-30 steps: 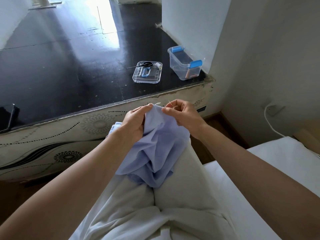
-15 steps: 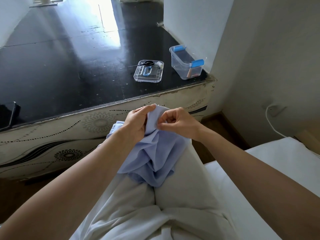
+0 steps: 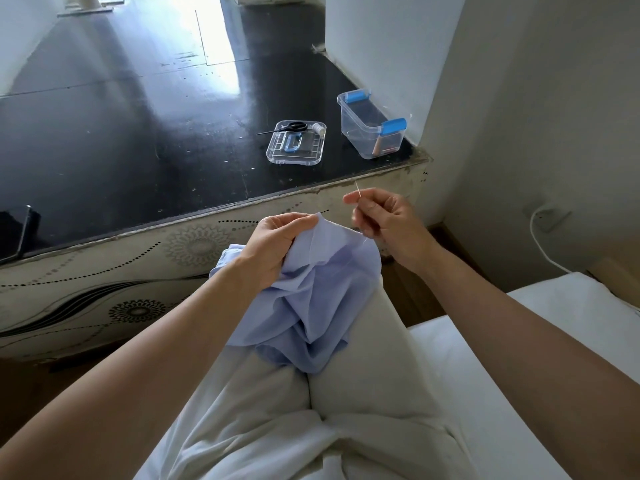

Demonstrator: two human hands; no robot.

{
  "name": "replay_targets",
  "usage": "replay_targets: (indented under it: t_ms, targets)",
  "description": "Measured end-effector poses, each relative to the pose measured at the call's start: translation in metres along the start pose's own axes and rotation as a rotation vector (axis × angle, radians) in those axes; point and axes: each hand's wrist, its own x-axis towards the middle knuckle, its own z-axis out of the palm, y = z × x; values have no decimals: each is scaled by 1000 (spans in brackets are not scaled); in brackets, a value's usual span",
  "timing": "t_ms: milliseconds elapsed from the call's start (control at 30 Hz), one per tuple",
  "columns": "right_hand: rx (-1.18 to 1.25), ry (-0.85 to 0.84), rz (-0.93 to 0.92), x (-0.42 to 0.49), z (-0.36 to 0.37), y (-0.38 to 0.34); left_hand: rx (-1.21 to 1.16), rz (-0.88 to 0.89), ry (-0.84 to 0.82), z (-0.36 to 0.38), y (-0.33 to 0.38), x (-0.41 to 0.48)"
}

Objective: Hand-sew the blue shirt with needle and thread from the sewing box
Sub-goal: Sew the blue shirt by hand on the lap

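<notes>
The light blue shirt (image 3: pixel 311 296) lies bunched on my lap over white trousers. My left hand (image 3: pixel 277 244) grips a raised fold of it near the top edge. My right hand (image 3: pixel 377 216) is lifted up and right of the cloth and pinches a thin needle (image 3: pixel 358 189) that points upward. A fine thread (image 3: pixel 363 239) runs from that hand down to the shirt's edge. The clear sewing box (image 3: pixel 372 124) with blue clips stands open on the black platform, its lid (image 3: pixel 296 143) beside it.
Small black scissors (image 3: pixel 287 128) and a white thread spool (image 3: pixel 318 129) rest on the lid. The black platform (image 3: pixel 138 133) has a patterned front edge close to my knees. A phone (image 3: pixel 15 233) lies at far left. White wall, cable (image 3: pixel 540 237) and mattress (image 3: pixel 571 323) at right.
My right hand has drawn away from the cloth, up and to the right, pulling the needle and thread out. My left hand keeps its hold on the fold.
</notes>
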Motion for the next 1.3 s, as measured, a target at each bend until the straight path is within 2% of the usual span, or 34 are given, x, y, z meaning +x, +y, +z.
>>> replay_targets:
  t_ms: [100, 233, 400, 500, 700, 967, 1300]
  targets:
    - [71, -12, -22, 3, -5, -1, 126, 63, -72, -1, 1, -4]
    - [-6, -76, 10, 7, -2, 4, 257, 108, -120, 1, 5, -9]
    - [97, -416, 150, 10, 0, 6, 345, 154, -145, 0, 7, -14]
    - [89, -518, 240, 10, 0, 6, 443, 181, -169, -3, 6, -14]
    - [66, -530, 257, 7, -5, 11, 598, 274, -156, -9, 0, -8]
    - [176, -494, 268, 8, -11, 20, 578, 328, -123, -12, -4, -7]
    - [236, -539, 271, 6, -15, 19, 452, 243, -120, -5, -1, -10]
